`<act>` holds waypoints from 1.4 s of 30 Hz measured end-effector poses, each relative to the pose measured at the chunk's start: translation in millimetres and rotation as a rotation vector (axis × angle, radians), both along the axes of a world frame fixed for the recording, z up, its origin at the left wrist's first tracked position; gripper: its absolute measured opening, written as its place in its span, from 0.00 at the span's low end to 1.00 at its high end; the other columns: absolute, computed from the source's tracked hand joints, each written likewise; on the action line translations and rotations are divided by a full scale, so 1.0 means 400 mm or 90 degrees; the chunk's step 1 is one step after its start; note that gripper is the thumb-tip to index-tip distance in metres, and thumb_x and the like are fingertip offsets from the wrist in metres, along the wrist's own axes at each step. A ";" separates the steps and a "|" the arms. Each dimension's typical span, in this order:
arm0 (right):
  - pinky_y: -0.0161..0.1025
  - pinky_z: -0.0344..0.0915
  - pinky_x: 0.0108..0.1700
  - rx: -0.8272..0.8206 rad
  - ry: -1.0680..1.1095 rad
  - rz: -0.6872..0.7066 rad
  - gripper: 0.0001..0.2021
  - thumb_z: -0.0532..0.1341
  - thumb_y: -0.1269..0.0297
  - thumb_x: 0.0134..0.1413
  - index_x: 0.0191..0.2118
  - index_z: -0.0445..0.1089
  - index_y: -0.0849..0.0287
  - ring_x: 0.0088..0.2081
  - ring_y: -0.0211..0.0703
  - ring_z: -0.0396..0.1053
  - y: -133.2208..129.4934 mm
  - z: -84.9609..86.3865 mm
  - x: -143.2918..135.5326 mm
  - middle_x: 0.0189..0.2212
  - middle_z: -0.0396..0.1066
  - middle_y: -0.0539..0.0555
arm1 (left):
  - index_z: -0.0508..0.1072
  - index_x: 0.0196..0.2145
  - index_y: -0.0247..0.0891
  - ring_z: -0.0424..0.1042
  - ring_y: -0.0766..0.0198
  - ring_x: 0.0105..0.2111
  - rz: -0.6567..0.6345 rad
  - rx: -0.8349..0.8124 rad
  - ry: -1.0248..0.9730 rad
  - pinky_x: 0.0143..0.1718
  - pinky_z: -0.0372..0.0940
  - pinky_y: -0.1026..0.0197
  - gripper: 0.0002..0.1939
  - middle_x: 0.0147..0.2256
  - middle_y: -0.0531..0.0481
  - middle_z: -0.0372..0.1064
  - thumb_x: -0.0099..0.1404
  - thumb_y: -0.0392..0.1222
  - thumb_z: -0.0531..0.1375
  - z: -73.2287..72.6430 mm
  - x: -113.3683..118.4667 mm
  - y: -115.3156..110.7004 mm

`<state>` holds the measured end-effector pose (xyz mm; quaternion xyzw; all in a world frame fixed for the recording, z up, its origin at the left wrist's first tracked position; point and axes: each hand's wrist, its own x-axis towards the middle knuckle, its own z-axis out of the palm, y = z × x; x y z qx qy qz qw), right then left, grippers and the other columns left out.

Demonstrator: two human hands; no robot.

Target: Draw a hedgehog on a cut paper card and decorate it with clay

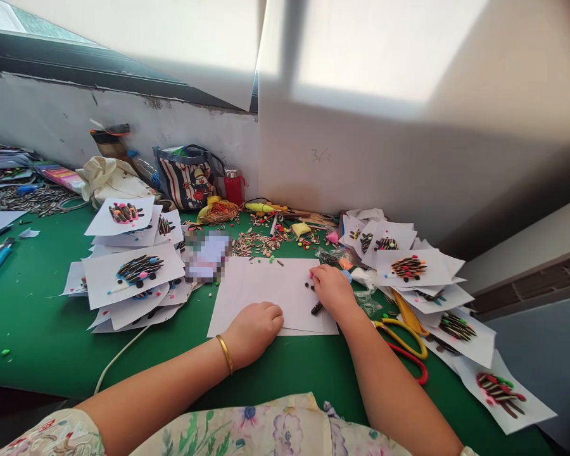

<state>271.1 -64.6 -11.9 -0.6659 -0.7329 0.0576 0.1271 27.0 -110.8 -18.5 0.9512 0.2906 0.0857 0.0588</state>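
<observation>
Floral clothing borders tabletop; left hand and right hand, grips unclear, overlap edges of white paper.

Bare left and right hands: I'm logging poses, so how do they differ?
The bare left hand has a gold bangle at its wrist; the bare right hand shows none. The left hand lies nearer the body; the right hand, farther, beside small black pieces. Both overlap rectangular white paper.

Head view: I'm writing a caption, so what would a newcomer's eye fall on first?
Probably the left card stack and right card stack, their spiky dark figures flanking the white paper. Next, perhaps, the red-and-yellow-handled scissors, right of the paper, and the striped bag at the far side of the green table.
</observation>
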 end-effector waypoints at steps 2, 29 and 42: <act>0.46 0.58 0.51 0.006 0.004 0.003 0.16 0.53 0.65 0.66 0.53 0.73 0.55 0.52 0.53 0.66 -0.003 0.003 -0.002 0.53 0.71 0.58 | 0.73 0.35 0.36 0.71 0.57 0.40 0.005 0.013 0.006 0.44 0.68 0.55 0.09 0.38 0.42 0.72 0.69 0.32 0.53 -0.001 0.002 0.000; 0.41 0.62 0.39 0.169 0.241 -0.183 0.15 0.52 0.61 0.61 0.45 0.74 0.57 0.38 0.49 0.71 0.018 0.025 0.113 0.38 0.77 0.56 | 0.79 0.32 0.40 0.72 0.55 0.39 0.265 0.007 -0.034 0.40 0.63 0.59 0.12 0.35 0.44 0.72 0.65 0.38 0.55 0.034 0.011 0.412; 0.42 0.65 0.43 0.164 0.237 -0.174 0.14 0.54 0.62 0.59 0.43 0.76 0.57 0.39 0.48 0.72 0.024 0.018 0.113 0.39 0.78 0.56 | 0.77 0.40 0.41 0.73 0.59 0.40 0.280 -0.041 -0.065 0.38 0.64 0.62 0.11 0.39 0.48 0.76 0.68 0.44 0.56 0.056 0.061 0.372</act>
